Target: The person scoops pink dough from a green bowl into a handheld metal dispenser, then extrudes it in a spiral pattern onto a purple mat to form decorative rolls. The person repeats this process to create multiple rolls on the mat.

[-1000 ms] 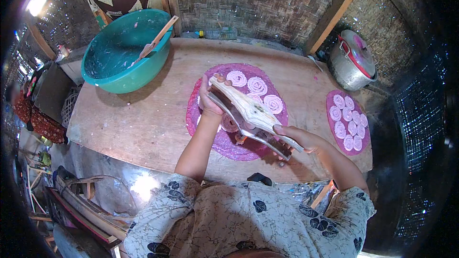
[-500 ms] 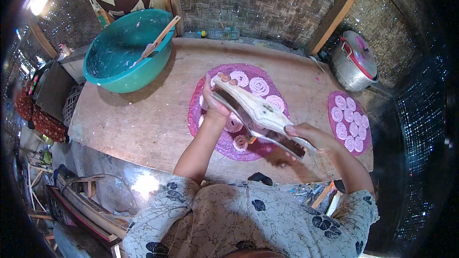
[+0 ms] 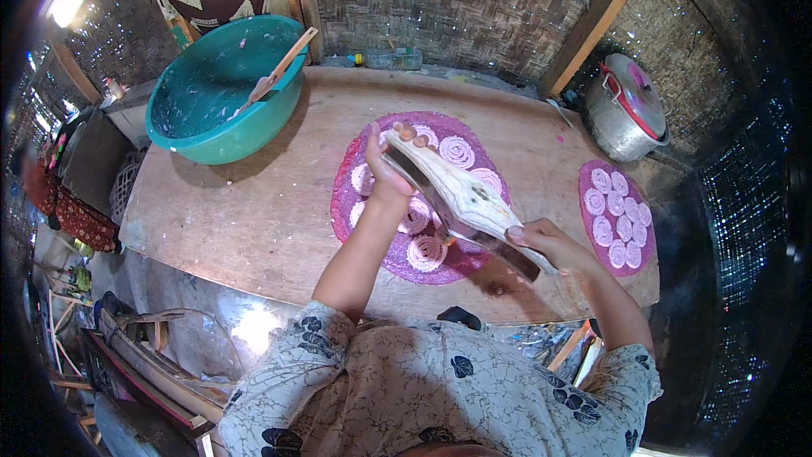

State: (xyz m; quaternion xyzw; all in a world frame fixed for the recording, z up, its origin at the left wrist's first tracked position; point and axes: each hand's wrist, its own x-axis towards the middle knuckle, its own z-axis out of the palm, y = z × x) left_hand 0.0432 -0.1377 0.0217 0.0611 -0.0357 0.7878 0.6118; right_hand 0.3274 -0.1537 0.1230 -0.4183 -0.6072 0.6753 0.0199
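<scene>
Wooden tool (image 3: 470, 198) aslant | left hand (image 3: 390, 171) gripping far end | right hand (image 3: 553, 247) gripping near end | pink coils (image 3: 427, 253) beneath

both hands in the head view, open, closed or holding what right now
Left hand: closed on the far end of the pale wooden tool.
Right hand: closed on its near end, thumb on top.

On the table (image 3: 228, 228), the basin (image 3: 233, 148) stands left of two mats (image 3: 489, 152) bearing swirls (image 3: 457, 151).
</scene>
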